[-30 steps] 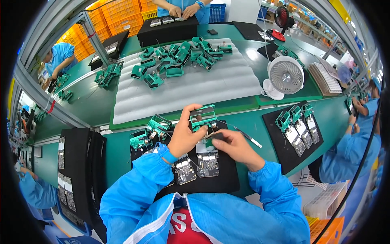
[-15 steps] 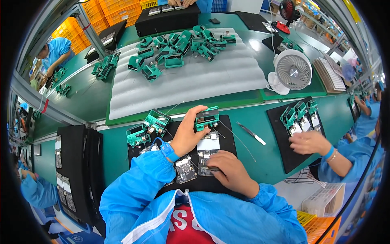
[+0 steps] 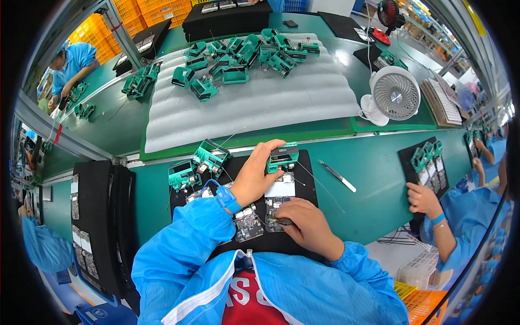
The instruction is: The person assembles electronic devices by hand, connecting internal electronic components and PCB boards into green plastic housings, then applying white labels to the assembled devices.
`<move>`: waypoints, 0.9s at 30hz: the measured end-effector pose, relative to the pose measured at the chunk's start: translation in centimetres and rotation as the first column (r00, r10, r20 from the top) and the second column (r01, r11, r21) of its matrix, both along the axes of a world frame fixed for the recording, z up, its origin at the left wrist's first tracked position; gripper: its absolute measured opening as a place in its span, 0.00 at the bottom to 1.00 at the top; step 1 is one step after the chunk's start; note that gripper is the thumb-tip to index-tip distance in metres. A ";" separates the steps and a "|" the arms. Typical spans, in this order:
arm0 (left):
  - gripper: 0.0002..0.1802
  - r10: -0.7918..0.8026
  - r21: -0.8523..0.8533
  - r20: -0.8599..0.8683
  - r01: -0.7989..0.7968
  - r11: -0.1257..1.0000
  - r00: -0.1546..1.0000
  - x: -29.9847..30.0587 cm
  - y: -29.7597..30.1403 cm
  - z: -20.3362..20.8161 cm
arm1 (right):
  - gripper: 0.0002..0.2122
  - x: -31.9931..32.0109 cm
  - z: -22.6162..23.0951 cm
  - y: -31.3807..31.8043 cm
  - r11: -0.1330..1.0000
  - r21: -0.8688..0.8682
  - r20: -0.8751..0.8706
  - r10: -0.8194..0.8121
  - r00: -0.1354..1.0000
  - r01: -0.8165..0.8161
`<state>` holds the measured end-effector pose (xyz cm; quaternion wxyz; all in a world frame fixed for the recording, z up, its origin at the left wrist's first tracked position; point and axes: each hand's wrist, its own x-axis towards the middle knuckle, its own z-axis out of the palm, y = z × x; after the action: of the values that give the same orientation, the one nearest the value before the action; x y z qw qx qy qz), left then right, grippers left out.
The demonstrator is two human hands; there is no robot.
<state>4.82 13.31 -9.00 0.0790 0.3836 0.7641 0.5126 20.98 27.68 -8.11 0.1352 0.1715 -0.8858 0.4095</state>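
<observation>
My left hand, with a blue wrist strap, grips a green plastic housing between thumb and fingers. A thin wire trails from the housing to the right. Below it lies a circuit board with a white panel at its far end. Over this board's near part, my right hand is closed on a small dark tool whose kind I cannot make out. Another board sits just left. Two more green housings rest at the far left of the black foam pad.
Tweezers lie right of the pad. Beyond, a grey padded mat carries several green housings; a white fan stands at its right. Stacked black pads are at left. A co-worker's hand holds another pad at right.
My hands stay nearly in place, still holding the housing and the dark tool. The co-worker at right has shifted their black pad with its housings further right and now holds its edge.
</observation>
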 end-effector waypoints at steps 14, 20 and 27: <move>0.40 -0.086 -0.034 -0.022 0.085 0.996 0.996 -0.4 -0.1 -0.1 | 0.06 -6.1 2.3 3.5 0.941 0.322 -0.044 -0.094 0.995 0.103; 0.41 -0.110 -0.050 0.061 0.113 0.992 0.992 -0.8 -0.1 0.3 | 0.06 -7.3 1.5 2.7 0.864 0.491 -0.142 -0.047 0.989 0.111; 0.41 -0.089 -0.010 -0.040 0.088 0.996 0.995 -1.1 -0.2 0.2 | 0.06 -7.4 2.4 1.5 0.799 0.587 -0.126 -0.066 0.990 0.128</move>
<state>3.72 13.09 -8.81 0.0878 0.4270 0.7499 0.4976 13.59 29.20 -5.71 0.1393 0.1798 -0.9691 0.0955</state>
